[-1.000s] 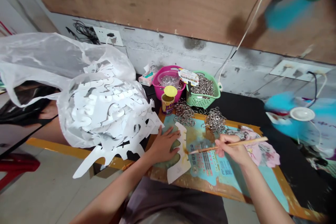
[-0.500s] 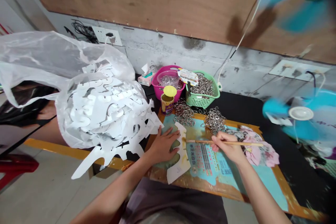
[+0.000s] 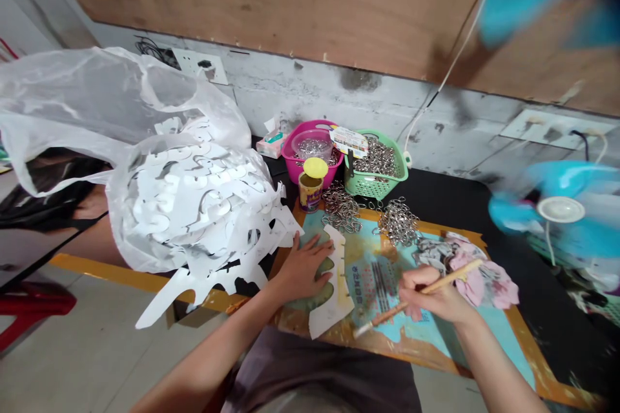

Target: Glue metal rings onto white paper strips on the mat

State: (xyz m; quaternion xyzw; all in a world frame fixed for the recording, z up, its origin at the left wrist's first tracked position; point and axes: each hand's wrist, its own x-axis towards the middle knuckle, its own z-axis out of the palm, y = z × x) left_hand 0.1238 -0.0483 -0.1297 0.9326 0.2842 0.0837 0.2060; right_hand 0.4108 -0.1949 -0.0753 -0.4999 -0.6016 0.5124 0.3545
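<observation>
Right fingers (image 3: pixel 411 292) clench a wooden brush (image 3: pixel 387 316); left fingers (image 3: pixel 314 253) lie spread against a white paper cutout (image 3: pixel 334 310).

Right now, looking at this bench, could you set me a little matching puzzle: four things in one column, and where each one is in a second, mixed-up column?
Things:
1. paintbrush
2. silver metal rings
3. white cut-outs
4. small can with a yellow lid

Places:
A. in a green plastic basket
B. in the right hand
C. in front of a pink tub
D. in a translucent plastic bag

Pairs: 1-B, 2-A, 3-D, 4-C
</observation>
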